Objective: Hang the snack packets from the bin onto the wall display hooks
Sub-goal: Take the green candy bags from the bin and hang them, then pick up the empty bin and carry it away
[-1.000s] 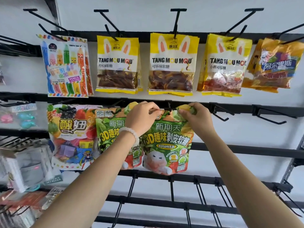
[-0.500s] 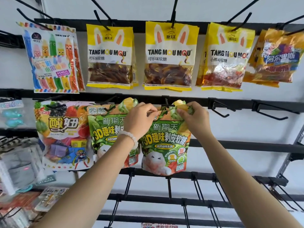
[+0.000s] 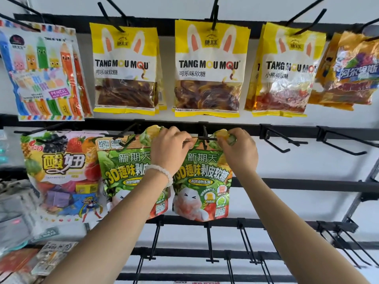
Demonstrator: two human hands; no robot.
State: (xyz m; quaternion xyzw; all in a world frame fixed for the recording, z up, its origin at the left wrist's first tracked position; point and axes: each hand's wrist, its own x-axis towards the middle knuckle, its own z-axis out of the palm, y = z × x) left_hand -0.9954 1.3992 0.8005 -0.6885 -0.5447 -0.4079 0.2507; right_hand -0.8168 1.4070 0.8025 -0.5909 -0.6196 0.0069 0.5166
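Your left hand (image 3: 170, 148) and right hand (image 3: 239, 150) each pinch a top corner of the green snack packet (image 3: 202, 181), fingers closed on the foil header, and hold it flat against the middle rail. The landmark is the black hook (image 3: 206, 138) that juts toward you between your two hands; the packet hangs directly below it, its header level with the hook's crossbar.

Whether the hang hole has already passed over the hook tip cannot be told, since your fingers cover the header on both sides. Judged from this, the step in hand is seating the packet.

To do it well, keep the header taut between both hands so the hole stays open, centre it on the hook, then slide the packet back along the prong toward the rail before you let go. Release one hand first and check that the packet hangs straight.

Left of the hook, a matching green packet (image 3: 123, 173) already hangs; keep the new one from overlapping it. Right of the hook, two empty hooks (image 3: 287, 142) await further packets.
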